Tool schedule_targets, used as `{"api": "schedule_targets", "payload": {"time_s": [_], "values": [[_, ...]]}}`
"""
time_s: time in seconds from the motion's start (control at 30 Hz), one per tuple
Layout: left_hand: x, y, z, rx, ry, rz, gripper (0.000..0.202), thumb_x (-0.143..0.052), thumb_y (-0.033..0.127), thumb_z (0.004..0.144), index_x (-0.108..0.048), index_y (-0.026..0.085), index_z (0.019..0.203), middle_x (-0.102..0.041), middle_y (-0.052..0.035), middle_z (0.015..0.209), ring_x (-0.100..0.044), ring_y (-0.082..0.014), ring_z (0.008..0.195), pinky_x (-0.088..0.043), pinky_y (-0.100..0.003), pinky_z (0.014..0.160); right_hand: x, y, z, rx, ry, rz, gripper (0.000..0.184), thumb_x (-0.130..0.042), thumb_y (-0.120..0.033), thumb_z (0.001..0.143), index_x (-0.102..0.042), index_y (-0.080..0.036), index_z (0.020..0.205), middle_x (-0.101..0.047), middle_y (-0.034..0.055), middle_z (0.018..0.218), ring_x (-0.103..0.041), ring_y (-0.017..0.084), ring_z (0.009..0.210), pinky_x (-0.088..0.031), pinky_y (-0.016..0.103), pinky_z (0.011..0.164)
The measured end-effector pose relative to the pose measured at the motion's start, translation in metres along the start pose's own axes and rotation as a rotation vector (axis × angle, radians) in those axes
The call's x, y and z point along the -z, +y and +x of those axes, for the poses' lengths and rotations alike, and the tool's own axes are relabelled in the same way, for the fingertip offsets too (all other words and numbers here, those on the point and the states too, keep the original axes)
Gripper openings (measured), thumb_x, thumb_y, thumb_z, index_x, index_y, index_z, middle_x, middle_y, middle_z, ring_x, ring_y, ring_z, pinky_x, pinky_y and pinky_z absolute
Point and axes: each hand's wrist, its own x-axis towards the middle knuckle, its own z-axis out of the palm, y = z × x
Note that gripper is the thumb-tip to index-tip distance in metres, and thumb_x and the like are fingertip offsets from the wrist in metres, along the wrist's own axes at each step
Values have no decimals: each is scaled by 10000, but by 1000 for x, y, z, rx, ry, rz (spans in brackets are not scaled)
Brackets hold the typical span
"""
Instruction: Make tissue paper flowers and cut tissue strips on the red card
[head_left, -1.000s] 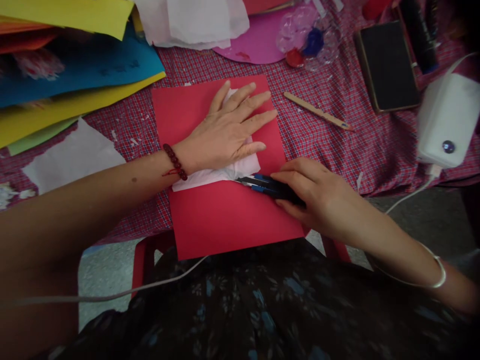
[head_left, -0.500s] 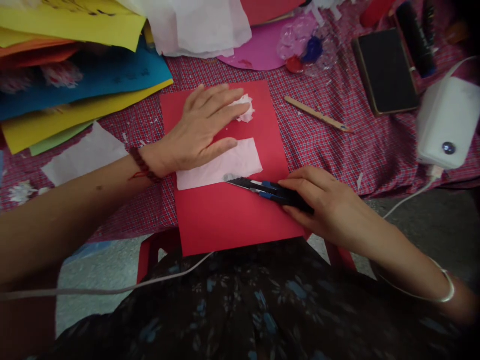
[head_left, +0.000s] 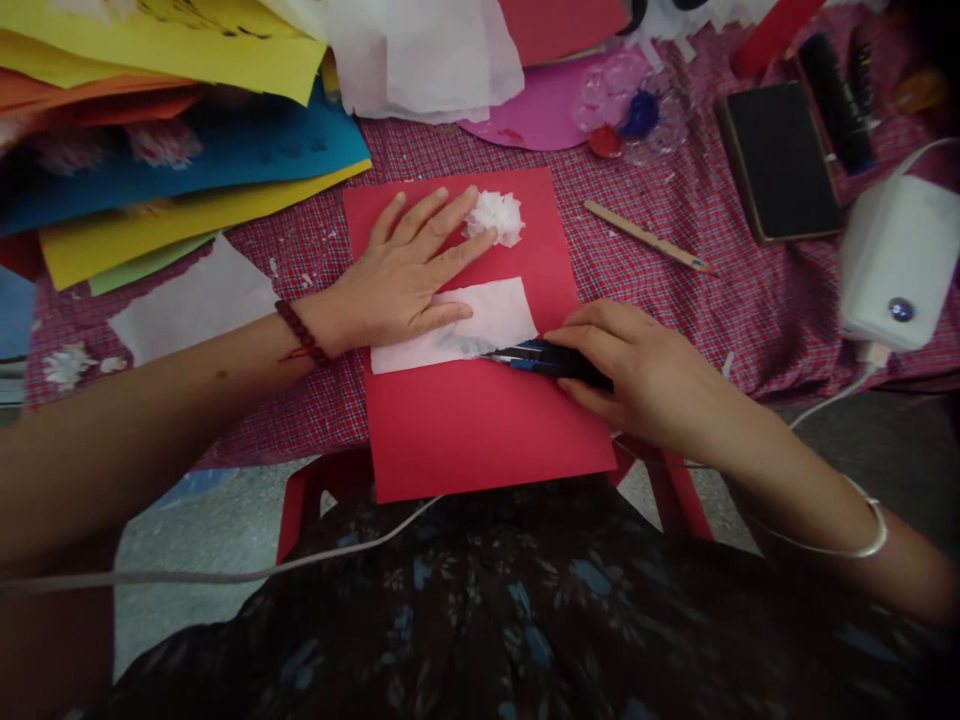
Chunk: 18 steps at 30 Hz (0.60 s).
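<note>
- Checked cloth point(head_left: 300, 420); red card point(head_left: 487, 440) overhangs its near edge;
- white paper point(head_left: 495, 305) lies across the card's middle;
- left hand point(head_left: 405, 275) lies spread over both, gripping nothing; best kept flat, thumb clear of the knife point(head_left: 544, 358);
- right hand point(head_left: 622, 370) grips that knife, tip by the paper's near edge; low, light strokes should tear less

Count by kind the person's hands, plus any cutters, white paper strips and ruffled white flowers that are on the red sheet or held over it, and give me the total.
Hands: 2, left hand and right hand
Cutter: 1
White paper strip: 1
Ruffled white flower: 1
Total: 5
</note>
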Motion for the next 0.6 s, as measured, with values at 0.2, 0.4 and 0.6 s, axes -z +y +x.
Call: {"api": "schedule_targets", "payload": {"time_s": [0.2,0.4,0.6], "values": [[-9,-14,-2,-50,54,-52,876,-492,714,962,-224,304,1689,-27,15,1789,-17,-418,1626,68,-711,1264,0,1,14,51,-13,-1,308,-596,-193,955,-689,-147,1246,-668,159,1161,-654,316,1064,-558,466,948],[-8,-10,13,-61,28,-57,886,-494,760,929,-290,319,1670,-69,26,1780,-76,-437,1622,68,-710,1271,1,1,20,62,-30,16,302,-607,-190,944,-693,-132,1228,-661,168,1162,-643,324,1051,-559,473,925],[-12,11,34,-45,21,19,739,-455,590,996,-342,271,1653,-184,-18,1770,-149,-413,1616,-20,-719,1267,1,-3,18,34,-57,42,308,-592,-187,946,-686,-169,1238,-657,151,1159,-641,323,1074,-557,477,947]]}}
